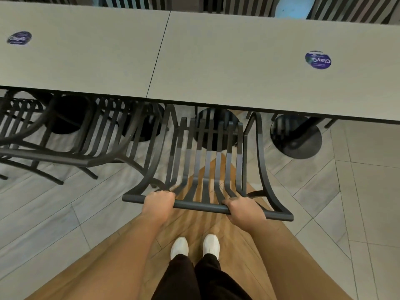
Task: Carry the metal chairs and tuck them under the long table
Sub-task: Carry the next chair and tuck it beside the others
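Café or canteen dining area, long table (216, 61) of joined grey tops, round branded stickers (318, 59) on it, slatted metal chairs (82, 135) tucked beneath, pedestal bases (296, 137) underneath, tiled floor (357, 180) below

The floor (324, 191) is pale grey plank tile laid at angles, with a warm wood-tone strip (121, 256) running from 6 o'clock. Round purple stickers (318, 59) sit at 10 and 2 o'clock. Dark vertical slats (238, 4) line 12 o'clock.

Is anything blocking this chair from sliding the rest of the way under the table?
Possibly. A round black table base stands on the floor right ahead of the chair, under the table. Both hands, left hand and right hand, grip the top bar. A neighbouring chair sits close on the left.
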